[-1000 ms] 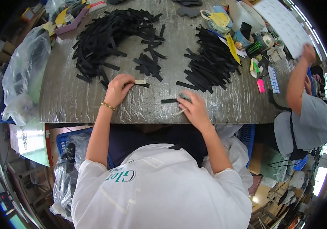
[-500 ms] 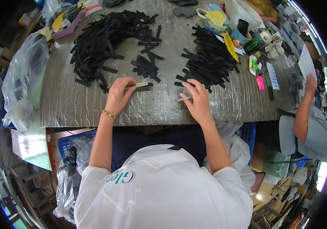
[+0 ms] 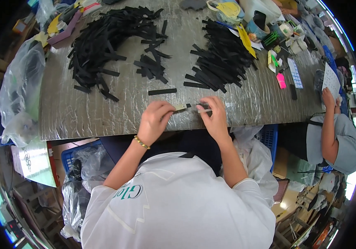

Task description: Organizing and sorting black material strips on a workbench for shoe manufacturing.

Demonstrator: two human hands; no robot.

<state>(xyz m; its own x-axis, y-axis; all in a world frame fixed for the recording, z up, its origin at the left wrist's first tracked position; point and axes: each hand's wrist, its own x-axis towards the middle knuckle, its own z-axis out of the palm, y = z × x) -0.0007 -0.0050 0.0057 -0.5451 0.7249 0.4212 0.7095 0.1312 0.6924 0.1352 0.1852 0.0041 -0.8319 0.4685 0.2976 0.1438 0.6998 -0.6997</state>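
Observation:
My left hand (image 3: 156,118) is closed, pinching a short pale flat piece (image 3: 180,107) just above the near part of the table. The end of a black strip (image 3: 188,105) sticks out beyond it, pointing at my right hand. My right hand (image 3: 216,119) is closed on a thin pale stick (image 3: 205,111), its thumb and fingers curled round it; its exact kind is unclear. A single black strip (image 3: 162,91) lies crosswise just beyond my left hand. Farther off are a large heap of black strips (image 3: 99,45), a small pile (image 3: 151,68) and a right-hand heap (image 3: 223,58).
The table (image 3: 103,118) has a crinkled film cover. At its right lie a yellow piece (image 3: 246,40), a pink item (image 3: 281,81), a patterned card (image 3: 295,72) and tubs (image 3: 257,31). A plastic bag (image 3: 22,87) hangs at the left. A person (image 3: 333,137) at the right holds paper.
My left hand has moved right and nearer, carrying the pale piece toward my right hand. A single black strip now lies uncovered where that hand was. My right hand has shifted slightly nearer.

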